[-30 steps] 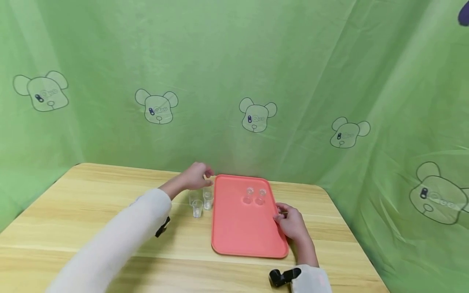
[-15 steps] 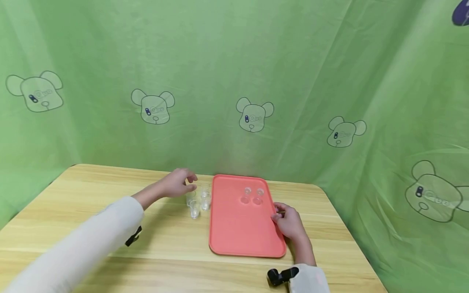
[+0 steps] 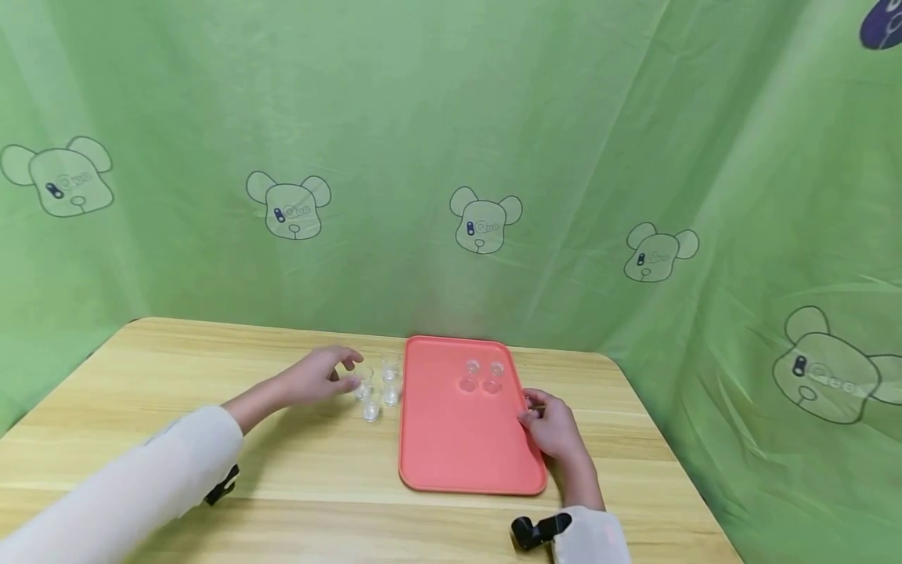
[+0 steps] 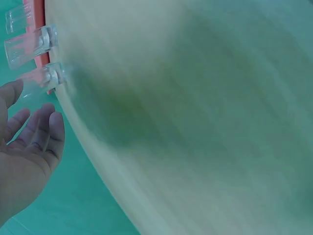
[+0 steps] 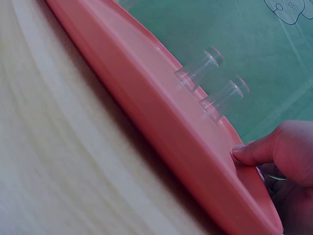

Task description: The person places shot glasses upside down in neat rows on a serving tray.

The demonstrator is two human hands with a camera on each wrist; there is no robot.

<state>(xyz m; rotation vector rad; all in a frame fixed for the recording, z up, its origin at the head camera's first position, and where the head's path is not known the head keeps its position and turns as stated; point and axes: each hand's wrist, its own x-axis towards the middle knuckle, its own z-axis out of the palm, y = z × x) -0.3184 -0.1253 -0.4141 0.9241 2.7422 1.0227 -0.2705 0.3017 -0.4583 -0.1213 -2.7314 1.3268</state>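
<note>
My left hand point(image 3: 317, 377), fingers loosely bent and apart, is beside the leftmost of several small clear cups point(image 3: 370, 409) standing upright on the table. In the left wrist view its thumb is close to a clear cup point(image 4: 41, 80); whether they touch I cannot tell. A pink-red tray point(image 3: 472, 450) lies right of this group. My right hand point(image 3: 555, 427) grips the tray's right edge, thumb over the rim point(image 5: 247, 154) and the other fingers mostly hidden outside or below. Two clear cups point(image 5: 222, 100) stand upside down on the tray's far right part.
A wooden table point(image 3: 296, 501) carries everything. Behind it and on the right hangs a green curtain point(image 3: 395, 266) printed with bear heads. Small black devices point(image 3: 539, 533) are strapped at both wrists.
My left hand has drawn back left and lower, from the far side of the cup group to its left side. My right hand stays on the tray edge. The view shifts slightly.
</note>
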